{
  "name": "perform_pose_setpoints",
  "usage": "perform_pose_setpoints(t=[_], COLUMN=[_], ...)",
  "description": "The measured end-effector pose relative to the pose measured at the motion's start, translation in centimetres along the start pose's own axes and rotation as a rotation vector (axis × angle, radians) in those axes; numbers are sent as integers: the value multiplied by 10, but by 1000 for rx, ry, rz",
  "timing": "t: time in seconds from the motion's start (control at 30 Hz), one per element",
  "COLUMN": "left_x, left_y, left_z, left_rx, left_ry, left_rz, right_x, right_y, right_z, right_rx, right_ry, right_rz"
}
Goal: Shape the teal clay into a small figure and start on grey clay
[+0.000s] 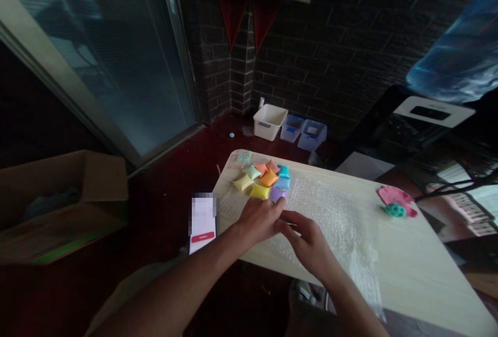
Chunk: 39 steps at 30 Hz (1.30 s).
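My left hand point(259, 217) and my right hand point(307, 241) meet over the near side of the table. The left fingers are curled, their tips against the right hand's fingertips. On the right, thumb and index finger come together in a pinch. Whatever lies between the fingers is hidden or too small to name. Just beyond the left hand is a cluster of small pillow-shaped packets: a purple packet point(277, 193) nearest, a yellow packet point(259, 191), an orange packet point(269, 177), a pale green packet point(252, 172) and a teal packet point(284, 172). Bubble wrap point(327, 207) lies flat underneath and to the right.
A pink piece point(397, 195) with a green lump point(395, 210) sits on the table's right. A phone point(203, 223) is at its left edge. Floor items include a cardboard box point(105, 181), a white bin point(268, 124) and clear bins point(312, 134). A water dispenser point(433, 111) stands right.
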<state>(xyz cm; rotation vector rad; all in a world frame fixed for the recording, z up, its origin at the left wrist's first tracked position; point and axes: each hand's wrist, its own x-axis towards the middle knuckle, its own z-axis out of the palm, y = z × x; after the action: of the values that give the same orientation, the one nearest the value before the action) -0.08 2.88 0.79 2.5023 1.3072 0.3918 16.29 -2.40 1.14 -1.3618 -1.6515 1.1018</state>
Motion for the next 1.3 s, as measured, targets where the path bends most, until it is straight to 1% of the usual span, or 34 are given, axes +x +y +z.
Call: perform_pose_setpoints(t=[0.1, 0.17, 0.33, 0.4, 0.47, 0.53, 0.6, 0.7, 0.8, 0.9, 1.0, 1.1, 1.17, 1.3], left_x=[0, 1, 11, 16, 19, 21, 22, 20, 16, 13, 10, 10, 10, 10], left_y=[12, 17, 22, 22, 21, 20, 18, 13, 10, 7, 5, 4, 4, 3], left_z=[2, 4, 10, 15, 20, 24, 27, 25, 18, 11, 6, 4, 2, -1], left_rx=[-78, -141, -327, -401, -467, -515, -533, -505, -461, -418, -396, -418, -450, -530], left_ry=[10, 20, 17, -4, -51, -115, -152, -126, -97, -86, -73, -73, -83, -119], left_rz=[5, 3, 0, 0, 6, 12, 9, -9, -13, -21, -28, -18, -7, -1], right_x=[1, 1, -2, -3, -3, -3, -3, -4, -6, -6, -6, -5, -5, -5], right_y=[5, 6, 5, 5, 8, 11, 14, 13, 8, 1, -4, -7, -8, -5], right_z=[-12, -20, -30, -29, -29, -29, -30, -32, -32, -29, -27, -27, -26, -22], right_rx=[69, 114, 221, 263, 271, 248, 216, 138, -25, -191, -252, -225, -143, 31], right_ry=[-35, -26, 116, 175, 223, 252, 265, 236, 165, 120, 92, 99, 94, 33], right_rz=[-20, -16, -50, -46, -39, -39, -43, -50, -55, -90, -127, -176, -212, -238])
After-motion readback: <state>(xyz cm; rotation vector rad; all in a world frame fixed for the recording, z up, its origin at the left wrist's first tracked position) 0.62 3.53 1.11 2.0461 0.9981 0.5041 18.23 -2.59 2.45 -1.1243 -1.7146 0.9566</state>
